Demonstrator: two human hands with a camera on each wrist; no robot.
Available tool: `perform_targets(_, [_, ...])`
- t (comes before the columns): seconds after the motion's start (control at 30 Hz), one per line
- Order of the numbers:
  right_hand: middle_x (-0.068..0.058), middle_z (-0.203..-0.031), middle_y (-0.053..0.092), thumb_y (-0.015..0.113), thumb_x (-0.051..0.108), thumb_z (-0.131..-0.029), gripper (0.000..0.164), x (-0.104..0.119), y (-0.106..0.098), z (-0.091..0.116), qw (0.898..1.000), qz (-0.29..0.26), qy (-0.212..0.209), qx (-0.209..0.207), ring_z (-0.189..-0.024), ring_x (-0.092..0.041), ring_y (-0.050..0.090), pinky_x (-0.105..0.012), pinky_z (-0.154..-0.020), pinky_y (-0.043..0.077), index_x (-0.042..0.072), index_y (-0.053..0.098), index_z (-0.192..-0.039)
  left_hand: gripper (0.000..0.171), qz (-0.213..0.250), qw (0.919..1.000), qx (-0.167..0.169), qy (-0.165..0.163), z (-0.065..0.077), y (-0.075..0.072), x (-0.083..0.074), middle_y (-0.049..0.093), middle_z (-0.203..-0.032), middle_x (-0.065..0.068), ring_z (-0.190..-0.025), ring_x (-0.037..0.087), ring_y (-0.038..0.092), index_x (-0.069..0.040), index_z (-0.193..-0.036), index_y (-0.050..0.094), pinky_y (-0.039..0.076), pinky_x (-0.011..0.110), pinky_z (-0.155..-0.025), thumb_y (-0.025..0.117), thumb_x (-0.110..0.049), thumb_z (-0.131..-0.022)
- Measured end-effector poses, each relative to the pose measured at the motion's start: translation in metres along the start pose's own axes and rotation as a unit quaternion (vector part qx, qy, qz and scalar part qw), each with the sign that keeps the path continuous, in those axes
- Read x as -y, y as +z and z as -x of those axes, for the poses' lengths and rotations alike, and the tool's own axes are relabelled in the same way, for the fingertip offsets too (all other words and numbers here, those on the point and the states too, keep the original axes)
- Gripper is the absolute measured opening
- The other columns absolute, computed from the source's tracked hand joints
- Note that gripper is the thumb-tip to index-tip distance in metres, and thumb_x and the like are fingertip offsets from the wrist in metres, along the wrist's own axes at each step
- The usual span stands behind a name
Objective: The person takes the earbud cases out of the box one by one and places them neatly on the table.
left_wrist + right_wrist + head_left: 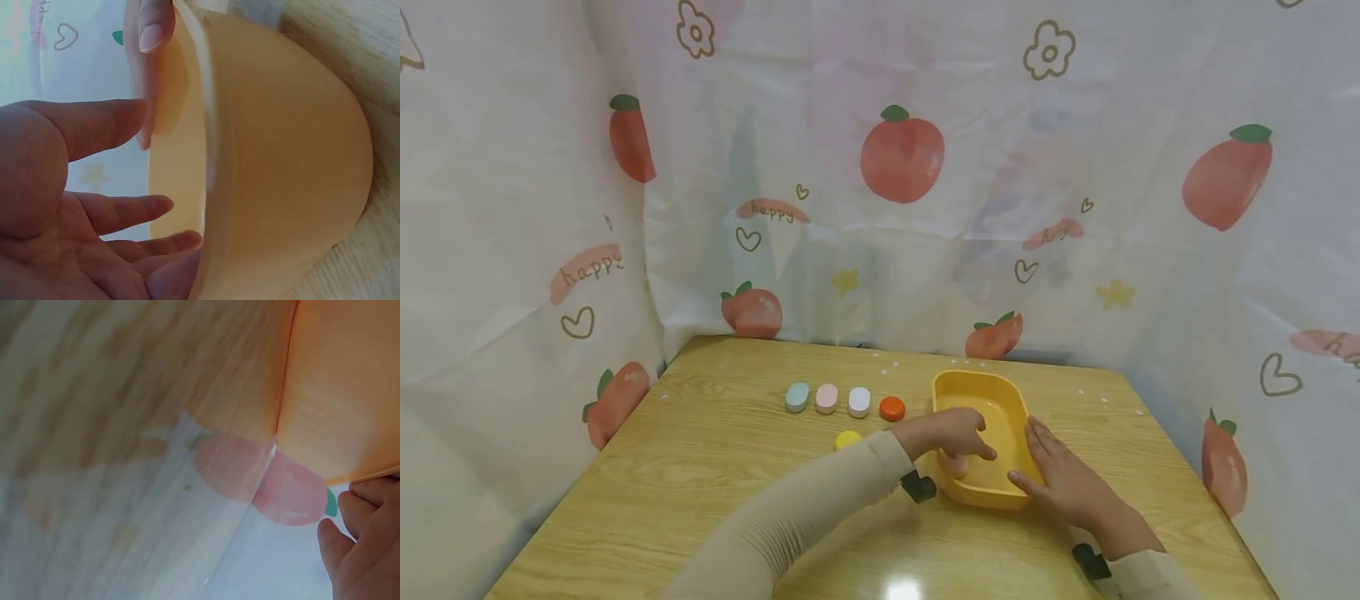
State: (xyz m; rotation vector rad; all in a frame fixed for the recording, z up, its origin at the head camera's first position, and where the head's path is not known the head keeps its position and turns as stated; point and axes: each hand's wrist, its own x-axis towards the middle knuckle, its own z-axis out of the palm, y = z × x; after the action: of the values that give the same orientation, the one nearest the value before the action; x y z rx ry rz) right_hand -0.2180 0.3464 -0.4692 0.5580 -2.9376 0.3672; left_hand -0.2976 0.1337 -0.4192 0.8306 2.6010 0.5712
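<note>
A yellow-orange plastic basin [977,498] stands on the table. My left hand [958,432] reaches over its left rim, thumb and fingers apart. In the left wrist view, nothing shows between the left thumb [103,128] and the nearest fingers. Below that hand, inside the basin, a pinkish rounded thing [953,464] lies against the left wall; its kind is unclear. My right hand [1067,479] rests along the basin's right rim, fingers straight and thumb at the edge. The right wrist view shows only some fingers [369,519] by the rim.
Left of the basin stand a row of small rounded cases: pale blue [797,397], pink [827,398] and white [859,402], then a red-orange round piece [892,408]. My left sleeve partly covers a yellow piece [847,439]. A printed curtain [902,275] hangs behind the table [647,500].
</note>
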Motion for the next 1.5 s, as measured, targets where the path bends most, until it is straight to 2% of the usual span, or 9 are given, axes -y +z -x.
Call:
perform_targets(0.17, [-0.026,-0.157,0.014,0.051,0.053,-0.097,0.087,0.001,-0.002,0.0,1.0,-0.001,0.002,0.004,-0.142,-0.043,0.016,-0.061,-0.108,0.024,-0.012,0.023,-0.148,0.059,-0.024,0.9995,0.022,-0.006,-0.001,0.002,-0.004,0.061,-0.119,-0.002,-0.082,0.01,0.057,-0.009,-0.132,0.057,0.052,0.024,-0.064,0.072,-0.044,-0.087])
perform_targets(0.23, [-0.026,-0.157,0.014,0.052,0.053,-0.097,0.087,0.002,-0.002,0.0,1.0,-0.002,0.001,0.001,-0.142,-0.043,0.016,-0.061,-0.108,0.024,-0.012,0.023,-0.147,0.059,-0.018,0.999,0.037,-0.018,-0.001,0.002,-0.008,0.06,-0.116,-0.003,-0.08,0.011,0.057,-0.01,-0.131,0.057,0.053,0.028,-0.058,0.073,-0.043,-0.086])
perform_targets(0.33, [-0.027,-0.156,0.015,0.053,0.052,-0.097,0.087,0.002,-0.001,0.0,1.0,-0.006,-0.002,-0.004,-0.142,-0.043,0.017,-0.061,-0.107,0.025,-0.013,0.023,-0.147,0.054,-0.036,0.9974,0.054,-0.031,0.002,0.003,-0.014,0.06,-0.109,-0.003,-0.082,0.013,0.056,-0.011,-0.127,0.057,0.053,0.031,-0.059,0.073,-0.044,-0.086])
perform_targets(0.53, [-0.024,-0.157,0.014,0.052,0.053,-0.097,0.088,0.001,0.002,-0.002,1.0,-0.008,-0.001,0.0,-0.142,-0.041,0.016,-0.061,-0.107,0.025,-0.011,0.022,-0.148,0.047,-0.089,0.9921,0.086,-0.019,0.006,0.006,-0.023,0.06,-0.103,-0.004,-0.091,0.012,0.053,-0.012,-0.125,0.06,0.047,0.027,-0.086,0.07,-0.042,-0.089])
perform_targets(0.63, [-0.024,-0.157,0.014,0.051,0.053,-0.097,0.088,0.001,0.003,-0.002,1.0,-0.009,-0.002,0.002,-0.143,-0.041,0.016,-0.061,-0.107,0.025,-0.011,0.021,-0.148,0.042,-0.106,0.9905,0.088,-0.007,0.005,0.01,-0.023,0.061,-0.102,-0.004,-0.092,0.011,0.054,-0.009,-0.122,0.062,0.042,0.022,-0.092,0.068,-0.038,-0.092])
perform_targets(0.9, [-0.026,-0.156,0.016,0.053,0.052,-0.097,0.087,0.001,0.002,-0.001,1.0,0.004,-0.007,-0.006,-0.141,-0.043,0.019,-0.06,-0.107,0.026,-0.013,0.024,-0.147,0.017,-0.123,0.9914,0.044,-0.007,-0.002,0.02,-0.015,0.056,-0.078,-0.001,-0.069,0.013,0.053,-0.011,-0.095,0.064,0.043,0.023,-0.06,0.067,-0.027,-0.093])
perform_targets(1.03, [-0.024,-0.158,0.012,0.051,0.054,-0.097,0.088,-0.001,0.003,-0.002,1.0,-0.002,0.002,0.003,-0.142,-0.041,0.016,-0.06,-0.108,0.025,-0.011,0.021,-0.148,0.014,-0.113,0.9926,0.042,-0.01,-0.002,0.02,-0.013,0.054,-0.071,0.0,-0.058,0.012,0.051,-0.011,-0.086,0.06,0.041,0.022,-0.049,0.065,-0.022,-0.094])
perform_targets(1.3, [-0.025,-0.157,0.013,0.051,0.054,-0.097,0.088,0.0,0.002,-0.003,1.0,-0.002,0.001,0.004,-0.142,-0.041,0.017,-0.06,-0.108,0.026,-0.012,0.021,-0.148,0.023,-0.108,0.9931,0.041,-0.022,-0.012,0.026,-0.011,0.052,-0.062,0.0,-0.05,0.012,0.048,-0.01,-0.075,0.061,0.04,0.022,-0.044,0.072,-0.024,-0.09])
perform_targets(1.5, [-0.024,-0.158,0.013,0.05,0.055,-0.097,0.088,0.0,0.002,-0.002,1.0,-0.002,0.007,0.006,-0.143,-0.04,0.016,-0.059,-0.108,0.025,-0.011,0.021,-0.149,0.015,-0.104,0.9941,0.023,-0.023,-0.016,0.032,-0.011,0.052,-0.065,0.0,-0.051,0.013,0.048,-0.01,-0.078,0.059,0.039,0.022,-0.043,0.068,-0.016,-0.089])
